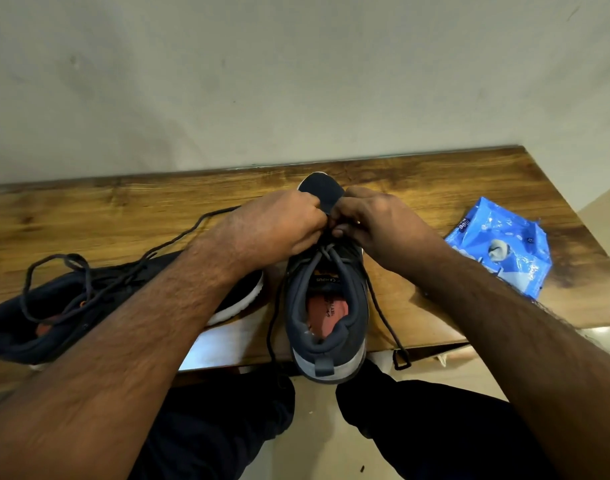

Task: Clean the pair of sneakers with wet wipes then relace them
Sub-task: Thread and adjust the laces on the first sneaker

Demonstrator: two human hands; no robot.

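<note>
Head view, work surface: a wooden table is standing against a pale wall, its near edge running above the person's knees.

Head view, upright sneaker: a dark navy shoe with a grey heel is sitting on the table near its front edge, toe pointing toward the wall, heel overhanging the edge; a pink-orange insole is showing inside the opening.

Head view, shoelace: a dark lace is running through the upper eyelets; one end is trailing down the shoe's right side past the table edge, another is hanging down on the left.

Head view, left hand: it is working over the front of the lacing, fingers curled tight and pinching the lace at the eyelets.

Head view, right hand: it is meeting the left hand fingertip to fingertip, fingers bent, thumb pressing in on the lace at the same spot.

Head view, second sneaker: a matching navy shoe with a white sole is lying on its side left of the first, partly under the left forearm.

Head view, loose lace: a lace is lying looped over the second sneaker and stretching across the table toward the hands.

Head view, wet wipes pack: a crumpled blue packet is lying on the table, well right of the upright sneaker.

Head view, white sheet: it is lying at the table's edge between the two shoes; what it is cannot be told.
</note>
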